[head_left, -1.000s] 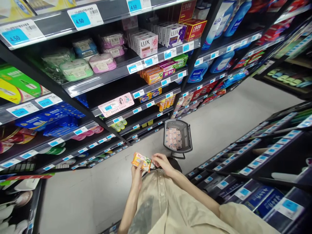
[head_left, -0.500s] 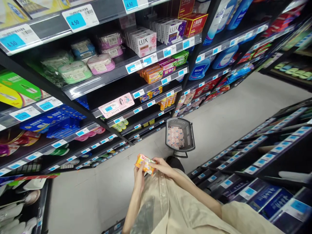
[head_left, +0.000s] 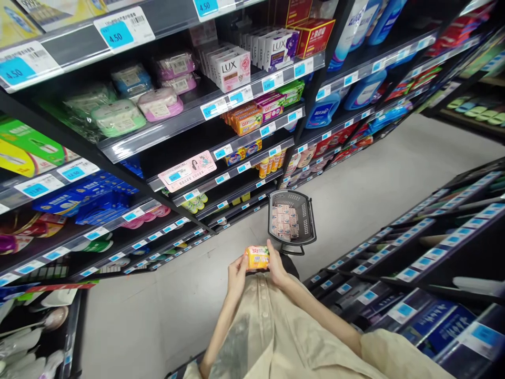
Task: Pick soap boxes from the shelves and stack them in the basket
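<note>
An orange-and-yellow wrapped soap bar [head_left: 258, 258] is held level between my two hands, in front of my shirt. My left hand [head_left: 237, 273] grips its left end, with the thumb and fingers closed on it. Around the right end, my right hand [head_left: 277, 266] is closed, its thumb pointing up along the edge. Just beyond, on the floor, stands a dark grey shopping basket [head_left: 307, 218]. Several small pinkish boxes [head_left: 284, 221] lie in rows inside it. Similar orange soap packs [head_left: 248, 125] sit on a shelf ahead.
Shelving with boxed LUX soap [head_left: 232, 71], plastic-wrapped soap dishes [head_left: 118, 117] and blue bottles [head_left: 323, 110] runs along the left and ahead. Another low shelf unit [head_left: 418, 268] borders the right side. Pale floor [head_left: 189, 295] runs along the aisle between them.
Both hands have moved right with the soap bar, nearer the basket. The bar has turned from tilted to level, and my right hand now holds its right end more upright.
</note>
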A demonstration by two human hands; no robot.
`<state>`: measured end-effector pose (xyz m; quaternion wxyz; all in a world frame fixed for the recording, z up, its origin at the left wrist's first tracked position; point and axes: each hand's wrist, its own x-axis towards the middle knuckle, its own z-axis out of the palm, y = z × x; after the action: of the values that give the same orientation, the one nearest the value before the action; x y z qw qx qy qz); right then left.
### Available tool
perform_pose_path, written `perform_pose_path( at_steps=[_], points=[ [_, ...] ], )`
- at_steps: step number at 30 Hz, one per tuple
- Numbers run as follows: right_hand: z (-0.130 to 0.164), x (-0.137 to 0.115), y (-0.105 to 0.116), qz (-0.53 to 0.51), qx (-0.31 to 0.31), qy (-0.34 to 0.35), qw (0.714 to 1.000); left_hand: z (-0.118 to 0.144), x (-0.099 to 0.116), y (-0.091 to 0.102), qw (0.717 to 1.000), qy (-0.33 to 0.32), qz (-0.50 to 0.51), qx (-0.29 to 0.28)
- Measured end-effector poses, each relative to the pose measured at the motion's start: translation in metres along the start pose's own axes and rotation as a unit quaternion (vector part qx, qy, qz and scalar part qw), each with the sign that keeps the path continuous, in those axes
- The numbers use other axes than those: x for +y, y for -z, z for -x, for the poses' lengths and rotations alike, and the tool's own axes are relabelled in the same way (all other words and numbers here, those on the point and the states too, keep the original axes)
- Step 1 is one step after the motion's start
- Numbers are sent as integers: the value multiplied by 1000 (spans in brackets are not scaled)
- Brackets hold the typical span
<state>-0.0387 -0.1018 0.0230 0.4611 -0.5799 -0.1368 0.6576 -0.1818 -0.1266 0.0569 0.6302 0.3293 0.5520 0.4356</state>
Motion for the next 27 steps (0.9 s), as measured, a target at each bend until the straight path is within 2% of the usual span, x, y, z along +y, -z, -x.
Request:
perform_pose_path(
  at_steps=[4, 10, 17, 22, 27],
  points=[
    [-4, 3, 5, 15, 20, 6, 1000, 1, 2, -3, 999, 24, 21, -2],
    [-5, 1, 2, 32, 52, 4, 998, -3, -1, 6, 989, 89, 107, 51],
    [1, -3, 6, 43, 34, 44, 998, -13, -11, 12, 978, 141, 138, 72],
    [5, -5, 17, 51, 50, 82, 994, -16, -3, 7, 977, 169, 128, 16],
    [7, -7, 29, 59, 77, 83, 992, -24, 8, -5, 979, 184, 71, -50]
  ],
)
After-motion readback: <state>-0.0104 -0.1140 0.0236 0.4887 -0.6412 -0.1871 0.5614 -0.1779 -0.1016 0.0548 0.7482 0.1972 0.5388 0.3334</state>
